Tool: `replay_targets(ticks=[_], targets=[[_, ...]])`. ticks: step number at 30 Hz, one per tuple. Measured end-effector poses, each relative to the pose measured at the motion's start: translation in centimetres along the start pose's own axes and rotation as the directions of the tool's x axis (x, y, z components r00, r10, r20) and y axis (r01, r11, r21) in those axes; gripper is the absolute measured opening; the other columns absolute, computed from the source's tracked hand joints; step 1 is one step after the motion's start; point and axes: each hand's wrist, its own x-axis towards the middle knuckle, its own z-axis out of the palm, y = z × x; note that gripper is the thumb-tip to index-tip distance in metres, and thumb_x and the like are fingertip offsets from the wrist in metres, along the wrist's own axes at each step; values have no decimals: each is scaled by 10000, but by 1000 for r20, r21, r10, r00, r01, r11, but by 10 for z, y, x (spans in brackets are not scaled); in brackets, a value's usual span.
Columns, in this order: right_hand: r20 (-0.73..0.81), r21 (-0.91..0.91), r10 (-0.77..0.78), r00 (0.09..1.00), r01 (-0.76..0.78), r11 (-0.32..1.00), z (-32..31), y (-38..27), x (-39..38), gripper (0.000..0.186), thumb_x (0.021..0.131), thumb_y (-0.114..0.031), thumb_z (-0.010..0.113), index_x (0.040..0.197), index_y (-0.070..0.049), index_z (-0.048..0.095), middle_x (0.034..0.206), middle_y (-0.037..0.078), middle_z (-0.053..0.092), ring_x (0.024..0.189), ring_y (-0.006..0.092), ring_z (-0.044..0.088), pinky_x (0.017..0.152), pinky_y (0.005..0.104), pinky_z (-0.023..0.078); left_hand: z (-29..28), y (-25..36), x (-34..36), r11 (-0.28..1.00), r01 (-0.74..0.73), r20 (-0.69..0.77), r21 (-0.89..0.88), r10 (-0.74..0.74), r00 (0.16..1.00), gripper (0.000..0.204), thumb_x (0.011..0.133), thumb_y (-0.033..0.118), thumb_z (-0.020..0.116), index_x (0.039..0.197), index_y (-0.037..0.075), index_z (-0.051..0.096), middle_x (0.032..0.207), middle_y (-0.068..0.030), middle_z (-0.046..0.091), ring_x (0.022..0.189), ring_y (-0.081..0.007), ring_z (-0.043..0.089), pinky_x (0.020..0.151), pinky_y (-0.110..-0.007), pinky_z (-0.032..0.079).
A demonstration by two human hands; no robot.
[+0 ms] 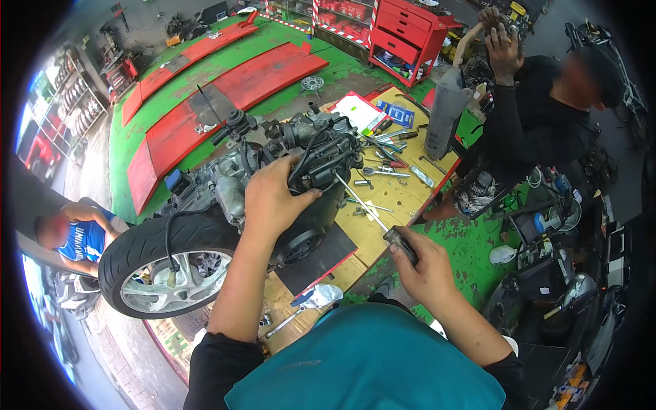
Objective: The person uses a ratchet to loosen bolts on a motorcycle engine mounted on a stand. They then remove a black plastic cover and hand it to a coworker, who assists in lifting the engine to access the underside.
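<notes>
A scooter engine [229, 184] with a rear wheel [123, 263] attached lies on the workbench in front of me. My left hand [273, 198] grips the engine's top, its thumb toward the dark housing; some fingertips are hidden. In my right hand [427, 270] is a screwdriver [365, 205] with a long metal shaft and a dark handle. The shaft slants up and left, its tip at the engine's right side. Whether the tip sits in a screw is too small to tell. A hose [168, 246] hangs from the engine over the wheel.
Loose hand tools [386, 171], a blue card [396, 114] and an exhaust muffler [447, 113] lie or stand on the yellow bench top [410, 198]. A person [533, 116] is at the right with a hand raised. Another person [85, 236] is at the left. Behind are red lift ramps [266, 75].
</notes>
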Motion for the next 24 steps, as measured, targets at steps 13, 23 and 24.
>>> replay_targets(ticks=[13, 23, 24], targets=[[309, 448, 328, 892, -441, 778, 2, 12, 5, 374, 1058, -262, 671, 1249, 59, 679, 851, 3, 639, 782, 74, 556, 687, 264, 467, -4, 7, -2, 999, 35, 39, -12, -35, 999, 753, 654, 244, 934, 1318, 30, 649, 1231, -181, 719, 1177, -378, 661, 1008, -458, 510], [190, 426, 161, 968, -229, 875, -12, 19, -25, 333, 997, -224, 715, 1242, 2, 696, 991, 152, 762, 874, 179, 713, 795, 321, 554, -14, 14, -55, 930, -211, -121, 302, 257, 959, 658, 713, 252, 922, 1310, 143, 667, 1469, -196, 514, 1410, -432, 451, 1178, -536, 356], [219, 370, 168, 961, -241, 897, -17, 11, -20, 333, 988, -219, 721, 1241, -3, 697, 1002, 158, 761, 890, 203, 727, 807, 334, 560, -9, 15, -55, 943, -181, -108, 280, 218, 970, 540, 737, 315, 907, 1217, 151, 722, 1514, -200, 475, 1446, -449, 400, 1200, -572, 318]])
